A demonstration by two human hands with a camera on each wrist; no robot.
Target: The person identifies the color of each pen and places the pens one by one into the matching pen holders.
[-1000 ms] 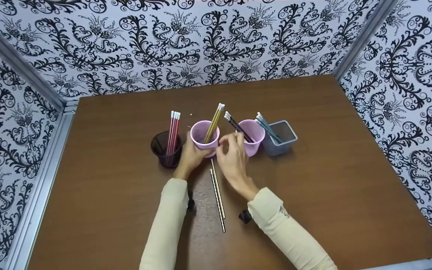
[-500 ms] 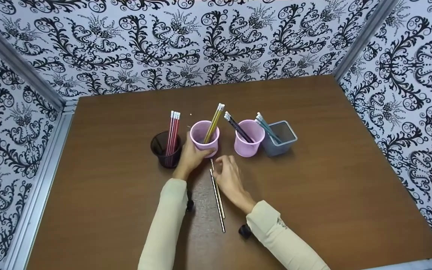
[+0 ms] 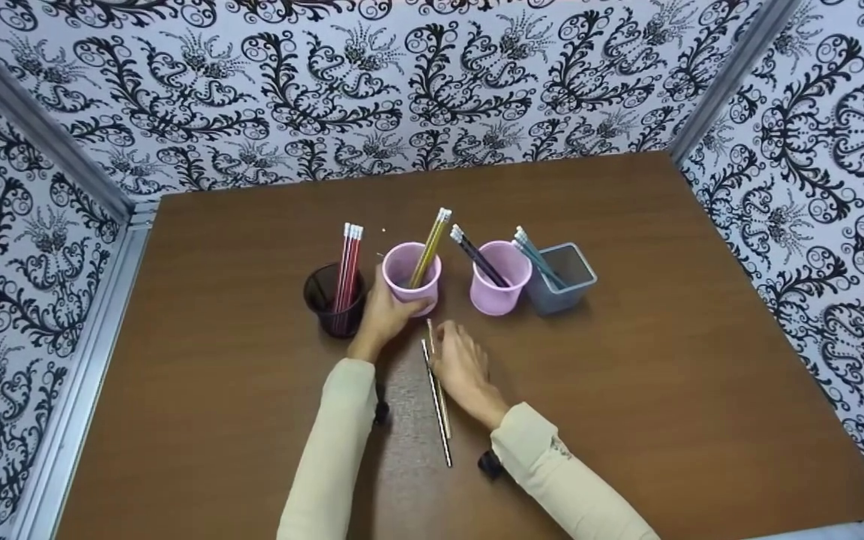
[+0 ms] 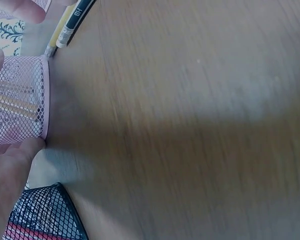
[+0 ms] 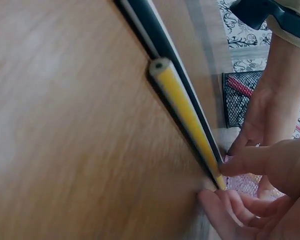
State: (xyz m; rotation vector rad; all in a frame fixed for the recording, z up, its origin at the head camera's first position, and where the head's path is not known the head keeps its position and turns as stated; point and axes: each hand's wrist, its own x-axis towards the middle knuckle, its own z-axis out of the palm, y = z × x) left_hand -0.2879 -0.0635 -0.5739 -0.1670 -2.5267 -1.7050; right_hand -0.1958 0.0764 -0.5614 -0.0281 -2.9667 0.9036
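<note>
My left hand (image 3: pixel 385 319) grips a pink mesh cup (image 3: pixel 432 292), its thumb across the near side. Several yellow pencils (image 3: pixel 430 247) lean to the right inside that cup. In front of it, a loose yellow pencil (image 5: pixel 182 110) and a black pencil (image 5: pixel 140 22) lie side by side on the table. My right hand (image 3: pixel 462 367) pinches the yellow one between thumb and fingers near its far, eraser end. The left wrist view catches the black pencil's white eraser end (image 4: pixel 65 37) beside the cup.
Left of the held cup stands a black mesh cup (image 3: pixel 308 296) with red pencils (image 3: pixel 346 262). To the right are a second pink cup (image 3: pixel 493 298) with black pencils (image 3: pixel 481 259) and a grey square mesh holder (image 3: pixel 559 298) with teal pencils (image 3: pixel 541 259). Patterned walls (image 3: pixel 432 90) enclose the table.
My right hand came back from beside the second pink cup to the loose pencils and took hold of the yellow one, whose far end shifted slightly right. My left hand stayed on its cup.
</note>
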